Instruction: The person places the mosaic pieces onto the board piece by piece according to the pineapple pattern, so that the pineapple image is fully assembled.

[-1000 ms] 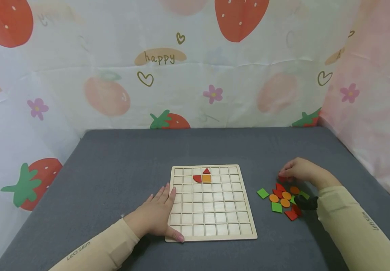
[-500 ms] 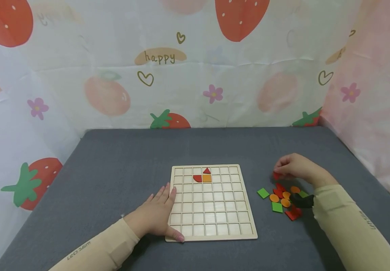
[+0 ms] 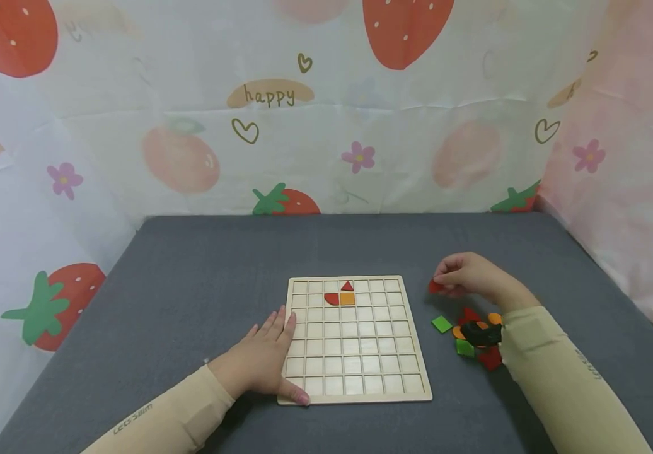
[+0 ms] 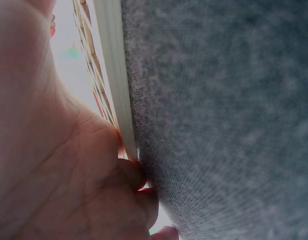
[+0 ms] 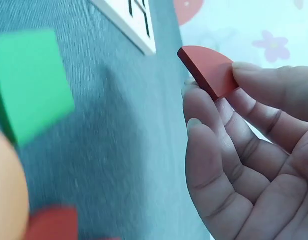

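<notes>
A wooden grid board (image 3: 355, 366) lies on the grey table; on it, near the top, are a red triangle (image 3: 347, 286), an orange square (image 3: 347, 298) and a red quarter-circle (image 3: 331, 299). Along the board's left edge rests my left hand (image 3: 258, 356), fingers straight and thumb at the near corner; the left wrist view shows its palm (image 4: 59, 165) against the board's side. My right hand (image 3: 476, 277) is raised to the right of the board. Between thumb and fingers it pinches a red quarter-circle tile (image 5: 211, 70), seen clearly in the right wrist view.
Below my right hand lies a pile of loose tiles: green squares (image 3: 442, 324), orange rounds (image 3: 495, 318) and red pieces (image 3: 491, 358). A black wrist strap (image 3: 481, 334) hides part of the pile. A printed cloth (image 3: 389, 183) hangs behind the table.
My right hand has moved left and slightly up, away from the loose tiles, carrying the red quarter-circle tile toward the board. The left hand stays at the board's edge.
</notes>
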`<state>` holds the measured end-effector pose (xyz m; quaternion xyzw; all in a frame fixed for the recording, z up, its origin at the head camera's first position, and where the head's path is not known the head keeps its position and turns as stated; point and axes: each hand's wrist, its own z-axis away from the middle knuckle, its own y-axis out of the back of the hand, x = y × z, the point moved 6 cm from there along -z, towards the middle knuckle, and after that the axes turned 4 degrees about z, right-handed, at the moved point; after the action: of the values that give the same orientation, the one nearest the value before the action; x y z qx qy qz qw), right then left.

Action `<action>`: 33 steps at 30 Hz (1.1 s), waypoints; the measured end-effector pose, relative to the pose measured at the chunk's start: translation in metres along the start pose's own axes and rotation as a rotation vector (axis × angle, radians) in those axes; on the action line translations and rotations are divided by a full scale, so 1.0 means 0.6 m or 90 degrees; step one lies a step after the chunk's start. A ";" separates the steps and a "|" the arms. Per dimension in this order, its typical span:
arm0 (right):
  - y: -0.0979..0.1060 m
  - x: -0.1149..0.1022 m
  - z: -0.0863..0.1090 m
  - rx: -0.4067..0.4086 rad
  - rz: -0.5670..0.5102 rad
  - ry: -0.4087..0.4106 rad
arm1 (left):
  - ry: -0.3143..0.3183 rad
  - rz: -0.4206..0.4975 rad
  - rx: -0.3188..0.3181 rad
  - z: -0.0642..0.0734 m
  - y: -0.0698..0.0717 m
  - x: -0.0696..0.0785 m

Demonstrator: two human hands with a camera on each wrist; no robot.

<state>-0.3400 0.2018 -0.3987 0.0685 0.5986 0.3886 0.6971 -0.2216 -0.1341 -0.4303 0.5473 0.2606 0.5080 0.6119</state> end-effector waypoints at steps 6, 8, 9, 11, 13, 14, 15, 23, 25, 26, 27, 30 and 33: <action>-0.021 -0.017 -0.015 0.006 0.009 0.017 | -0.002 -0.001 0.003 0.000 0.000 -0.001; -0.028 -0.022 -0.020 0.010 0.007 0.018 | -0.003 -0.002 0.004 -0.001 0.000 -0.001; -0.031 -0.025 -0.023 0.010 0.006 0.019 | -0.003 -0.003 0.005 -0.001 0.000 -0.001; -0.039 -0.029 -0.028 0.006 -0.006 0.018 | -0.003 -0.003 0.006 -0.001 -0.001 -0.002; -0.046 -0.034 -0.031 0.003 -0.017 0.016 | -0.002 -0.002 0.006 -0.001 -0.001 -0.002; -0.049 -0.037 -0.033 0.000 -0.019 0.016 | -0.002 -0.002 0.006 -0.002 -0.001 -0.002; -0.053 -0.039 -0.035 -0.002 -0.023 0.011 | -0.002 -0.003 0.006 -0.002 -0.002 -0.003; -0.079 -0.053 -0.051 -0.008 -0.012 -0.001 | 0.002 -0.008 0.004 -0.005 -0.007 -0.006; -0.086 -0.059 -0.054 -0.009 -0.012 -0.003 | 0.002 -0.010 0.004 -0.006 -0.008 -0.007; -0.090 -0.061 -0.056 -0.013 -0.006 0.001 | 0.002 -0.010 0.004 -0.006 -0.008 -0.008; -0.094 -0.064 -0.057 -0.015 -0.003 0.001 | 0.002 -0.010 0.004 -0.006 -0.008 -0.008; -0.104 -0.071 -0.062 -0.020 -0.002 0.003 | 0.005 -0.011 0.003 -0.005 -0.007 -0.007; -0.113 -0.077 -0.065 -0.027 -0.002 0.003 | 0.006 -0.006 0.002 -0.004 -0.006 -0.006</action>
<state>-0.3428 0.1119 -0.4116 0.0521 0.5919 0.4005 0.6975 -0.2238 -0.1360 -0.4351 0.5448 0.2671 0.5069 0.6123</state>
